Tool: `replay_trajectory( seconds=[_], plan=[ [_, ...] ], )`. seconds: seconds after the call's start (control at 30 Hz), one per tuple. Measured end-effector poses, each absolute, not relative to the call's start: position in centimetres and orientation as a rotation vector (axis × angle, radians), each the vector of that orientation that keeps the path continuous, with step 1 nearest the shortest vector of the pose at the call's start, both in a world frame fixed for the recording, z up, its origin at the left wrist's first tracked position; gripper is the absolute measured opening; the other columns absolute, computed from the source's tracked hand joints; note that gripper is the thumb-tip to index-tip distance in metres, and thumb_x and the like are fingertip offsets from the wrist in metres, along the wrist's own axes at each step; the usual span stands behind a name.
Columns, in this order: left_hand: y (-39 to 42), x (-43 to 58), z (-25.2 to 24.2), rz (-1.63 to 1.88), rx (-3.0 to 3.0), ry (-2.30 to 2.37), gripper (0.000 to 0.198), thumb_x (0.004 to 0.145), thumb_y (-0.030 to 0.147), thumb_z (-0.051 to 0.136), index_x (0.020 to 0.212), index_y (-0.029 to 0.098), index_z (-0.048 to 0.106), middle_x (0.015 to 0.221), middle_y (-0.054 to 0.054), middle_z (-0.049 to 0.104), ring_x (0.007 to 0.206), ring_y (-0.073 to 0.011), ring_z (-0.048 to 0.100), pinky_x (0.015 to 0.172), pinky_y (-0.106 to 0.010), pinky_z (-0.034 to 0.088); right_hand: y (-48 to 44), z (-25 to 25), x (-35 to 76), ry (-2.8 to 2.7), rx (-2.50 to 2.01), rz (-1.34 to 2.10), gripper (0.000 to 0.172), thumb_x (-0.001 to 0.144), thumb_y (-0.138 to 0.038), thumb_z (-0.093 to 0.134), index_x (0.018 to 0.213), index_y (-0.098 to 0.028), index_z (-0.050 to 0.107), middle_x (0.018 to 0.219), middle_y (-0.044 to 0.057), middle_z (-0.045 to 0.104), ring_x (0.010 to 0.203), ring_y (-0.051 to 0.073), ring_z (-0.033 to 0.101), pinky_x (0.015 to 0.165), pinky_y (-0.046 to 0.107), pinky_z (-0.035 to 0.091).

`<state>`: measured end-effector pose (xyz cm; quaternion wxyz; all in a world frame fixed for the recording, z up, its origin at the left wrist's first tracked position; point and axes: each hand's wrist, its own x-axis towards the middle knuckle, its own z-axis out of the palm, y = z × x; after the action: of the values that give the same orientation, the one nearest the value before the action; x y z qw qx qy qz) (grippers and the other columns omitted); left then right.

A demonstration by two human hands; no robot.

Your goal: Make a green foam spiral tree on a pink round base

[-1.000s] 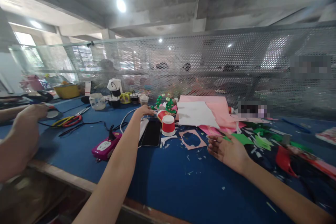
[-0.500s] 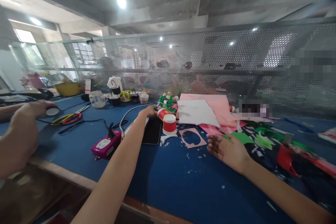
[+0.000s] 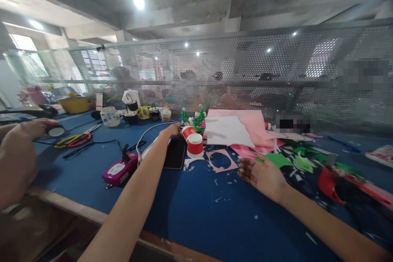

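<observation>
My left hand reaches forward beside a tilted red paper cup, its fingers closed and partly hidden. At the fingertips is a green craft plant with curly stems, which it seems to grip. A red cup with a white base stands upside down just in front. Under my left wrist lies a dark phone or tablet. My right hand rests open, palm turned up and fingers loosely bent, holding nothing. Close to its fingertips lies a pink paper square with a round hole.
Another person's hand at left holds a round dark thing. Scissors, a purple power box, a glass jar, and small cups stand on the left. White paper, pink sheets and green scraps lie right.
The green craft plant stands taller and more upright beside my left hand. The view has shifted slightly right. My right hand keeps its open pose.
</observation>
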<state>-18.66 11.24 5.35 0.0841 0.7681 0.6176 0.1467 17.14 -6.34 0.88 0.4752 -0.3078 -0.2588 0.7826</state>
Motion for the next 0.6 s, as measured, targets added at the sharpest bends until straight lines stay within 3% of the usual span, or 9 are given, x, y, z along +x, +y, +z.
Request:
replay_trajectory(
  seconds=[0.1, 0.23, 0.6],
  plan=[
    [11.3, -18.6, 5.3, 0.42, 2.293, 1.878, 0.059, 0.062, 0.025, 0.072, 0.117, 0.016, 0.055, 0.105, -0.006, 0.069, 0.096, -0.0226, 0.062, 0.083, -0.025, 0.046, -6.2, 0.7, 17.2, -0.636, -0.748, 1.918, 0.046, 0.092, -0.033, 0.031, 0.077, -0.009, 0.067, 0.067, 0.012, 0.065, 0.062, 0.019, 0.063, 0.069, 0.035, 0.053],
    [11.5, -18.5, 5.4, 0.406, 2.307, 1.916, 0.049, 0.06, 0.022, 0.071, 0.107, 0.017, 0.06, 0.112, -0.008, 0.066, 0.102, -0.0248, 0.06, 0.086, -0.026, 0.045, -6.2, 0.8, 17.2, -0.649, -0.743, 1.928, 0.045, 0.092, -0.033, 0.032, 0.077, -0.009, 0.066, 0.067, 0.011, 0.065, 0.063, 0.019, 0.063, 0.07, 0.034, 0.053],
    [11.4, -18.8, 6.7, 0.378, 2.337, 1.862, 0.043, 0.057, 0.018, 0.069, 0.099, 0.015, 0.065, 0.099, -0.01, 0.07, 0.093, -0.0254, 0.063, 0.08, -0.029, 0.048, -6.2, 0.8, 17.2, -0.659, -0.739, 1.918, 0.043, 0.091, -0.032, 0.033, 0.077, -0.008, 0.066, 0.067, 0.012, 0.065, 0.062, 0.019, 0.062, 0.071, 0.035, 0.053]
  ],
)
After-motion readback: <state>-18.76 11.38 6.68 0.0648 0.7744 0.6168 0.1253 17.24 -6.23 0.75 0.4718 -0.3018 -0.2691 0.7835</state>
